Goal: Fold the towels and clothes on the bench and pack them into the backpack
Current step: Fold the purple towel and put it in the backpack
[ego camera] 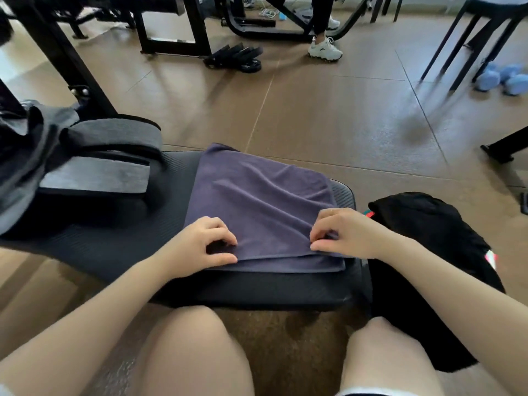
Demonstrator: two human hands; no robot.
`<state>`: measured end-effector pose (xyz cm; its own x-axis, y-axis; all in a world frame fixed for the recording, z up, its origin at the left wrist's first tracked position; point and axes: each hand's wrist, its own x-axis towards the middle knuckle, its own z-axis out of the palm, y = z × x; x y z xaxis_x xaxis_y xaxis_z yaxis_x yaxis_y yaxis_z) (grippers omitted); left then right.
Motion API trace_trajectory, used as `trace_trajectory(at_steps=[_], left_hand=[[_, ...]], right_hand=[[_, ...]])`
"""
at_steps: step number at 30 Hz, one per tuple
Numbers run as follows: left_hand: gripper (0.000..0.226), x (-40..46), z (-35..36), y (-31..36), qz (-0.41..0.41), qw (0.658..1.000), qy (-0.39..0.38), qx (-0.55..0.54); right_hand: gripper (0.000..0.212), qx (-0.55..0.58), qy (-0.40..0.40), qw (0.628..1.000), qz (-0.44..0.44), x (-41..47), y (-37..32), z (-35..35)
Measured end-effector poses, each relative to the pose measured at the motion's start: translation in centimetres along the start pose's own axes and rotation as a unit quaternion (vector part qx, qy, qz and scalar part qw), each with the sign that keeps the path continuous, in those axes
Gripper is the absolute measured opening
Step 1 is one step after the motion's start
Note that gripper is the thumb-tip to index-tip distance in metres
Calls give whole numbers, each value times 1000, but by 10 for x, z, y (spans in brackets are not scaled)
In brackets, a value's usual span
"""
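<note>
Head view is showing, at the left of the frame, a grey backpack [71, 164] lying on the black bench [120, 244]. Just right of it, at centre, a purple towel [257, 201] is lying folded on the bench. At its near edge the left hand [200, 244] is pinching the lower left corner with curled fingers, and the right hand [345, 235] is pinching the lower right corner. Further right, black clothes [423, 252] are hanging over the bench end. Blue dumbbells [505, 77] are sitting at upper right.
</note>
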<state>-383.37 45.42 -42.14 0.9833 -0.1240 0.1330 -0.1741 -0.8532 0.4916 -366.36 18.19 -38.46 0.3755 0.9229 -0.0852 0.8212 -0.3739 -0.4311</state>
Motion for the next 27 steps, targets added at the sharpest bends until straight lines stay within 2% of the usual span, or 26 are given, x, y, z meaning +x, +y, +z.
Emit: trace_trajectory(at_steps=[1, 3, 7, 12, 15, 18, 20, 22, 25, 27], left_hand=[[50, -4, 0, 1, -5, 1000, 2, 16], [43, -11, 2, 2, 1, 996, 30, 80], [19, -16, 6, 12, -1, 978, 104, 183], [23, -19, -19, 25, -37, 951, 246, 185], [29, -29, -39, 26, -51, 941, 275, 192], [29, -46, -38, 22, -74, 948, 237, 201], [28, -57, -28, 14, -118, 951, 192, 212], [21, -65, -18, 7, -182, 948, 170, 198], [12, -68, -12, 6, -266, 937, 195, 116], [8, -62, -12, 8, -324, 909, 253, 68]], right_hand=[[21, -29, -13, 999, -12, -2, -4, 3], [33, -107, -15, 994, -32, -4, -10, 8], [25, -204, 27, 977, -59, -6, -16, 11], [23, -148, 130, 980, -29, -2, -23, 0], [23, -45, 161, 981, -96, -3, -29, -10], [18, -31, 74, 990, -119, -5, -35, -6], [23, -58, 0, 993, -101, -6, -32, 6], [25, -50, -42, 994, -87, -8, -28, 15], [17, -24, -65, 995, -77, -10, -19, 15], [8, -18, -75, 995, -69, -11, -14, 12]])
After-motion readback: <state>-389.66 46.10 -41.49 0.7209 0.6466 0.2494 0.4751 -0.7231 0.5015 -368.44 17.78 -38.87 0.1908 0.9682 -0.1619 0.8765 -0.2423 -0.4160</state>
